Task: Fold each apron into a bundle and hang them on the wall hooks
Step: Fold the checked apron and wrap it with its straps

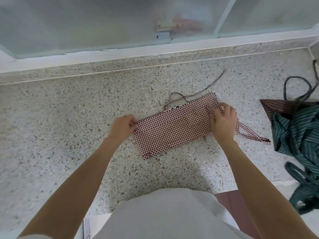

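A: Where's the checked apron (174, 126)?

B: Centre of the frame, folded into a long flat band on the speckled counter (69, 109), slanting up toward the right.

A: And the hands?

B: The left hand (121, 128) pinches the band's left end between curled fingers. The right hand (223, 120) lies over the right end, fingers bent and nipping the fabric or a tie there (I can't tell which).

A: Its ties?

B: One curves toward the upper right; another loops out at the right, below the right hand.

A: Anything else?

B: At the right edge, a green striped apron (296, 135) lies crumpled, touching a brown striped apron (276, 107). Frosted window (103, 23) across the top.
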Motion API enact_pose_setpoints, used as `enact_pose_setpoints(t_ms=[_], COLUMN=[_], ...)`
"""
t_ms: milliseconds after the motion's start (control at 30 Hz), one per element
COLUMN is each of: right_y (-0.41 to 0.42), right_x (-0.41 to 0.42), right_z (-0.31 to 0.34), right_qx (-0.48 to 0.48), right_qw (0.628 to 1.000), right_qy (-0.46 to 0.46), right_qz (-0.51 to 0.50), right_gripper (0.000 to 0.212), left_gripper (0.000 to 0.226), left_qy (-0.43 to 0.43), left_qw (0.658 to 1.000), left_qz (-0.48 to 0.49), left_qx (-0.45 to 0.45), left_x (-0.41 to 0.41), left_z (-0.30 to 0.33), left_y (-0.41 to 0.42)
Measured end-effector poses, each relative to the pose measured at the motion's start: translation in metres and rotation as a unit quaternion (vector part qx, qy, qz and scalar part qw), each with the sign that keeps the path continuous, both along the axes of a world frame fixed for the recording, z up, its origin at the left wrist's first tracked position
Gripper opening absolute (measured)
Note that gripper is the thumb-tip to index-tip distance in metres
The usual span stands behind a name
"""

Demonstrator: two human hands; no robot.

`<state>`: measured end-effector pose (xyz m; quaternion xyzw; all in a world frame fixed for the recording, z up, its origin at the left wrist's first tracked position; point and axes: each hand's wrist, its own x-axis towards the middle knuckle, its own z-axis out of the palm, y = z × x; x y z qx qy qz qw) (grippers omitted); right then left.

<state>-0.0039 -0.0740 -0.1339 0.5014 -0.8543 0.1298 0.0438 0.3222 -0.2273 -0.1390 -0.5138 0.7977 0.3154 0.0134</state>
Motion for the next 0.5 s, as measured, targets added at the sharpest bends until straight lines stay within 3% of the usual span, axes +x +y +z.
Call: enact_pose_setpoints(t_ms=[133, 233, 300, 367, 433, 500], right_y=[0.028, 0.061, 0.073, 0.079, 0.082, 0.082], right_x=[0.066, 0.091, 0.086, 0.072, 0.056, 0.045], right_z=[0.003, -0.014, -0.022, -0.022, -0.020, -0.016], right_qx=[0.036, 0.128, 0.118, 0.089, 0.086, 0.112], right_qw=[0.976, 0.966, 0.974, 0.981, 0.981, 0.976], right_qy=[-0.023, -0.056, -0.098, -0.111, -0.107, -0.097], right_qz=[0.213, 0.219, 0.165, 0.134, 0.139, 0.160], right_gripper=[0.022, 0.041, 0.041, 0.036, 0.043, 0.046], left_gripper=[0.015, 0.017, 0.022, 0.032, 0.034, 0.035], left_qy=[0.020, 0.056, 0.045, 0.005, 0.011, 0.045], left_qw=[0.995, 0.989, 0.992, 0.994, 0.963, 0.918], left_qz=[0.094, 0.098, 0.015, -0.102, -0.243, -0.355], left_qx=[0.030, 0.093, 0.116, 0.040, -0.111, -0.172], left_x=[0.008, 0.006, 0.002, -0.003, -0.004, -0.004], left_z=[0.003, 0.007, 0.005, 0.003, -0.003, -0.006], left_y=[0.034, 0.069, 0.093, 0.115, 0.126, 0.129])
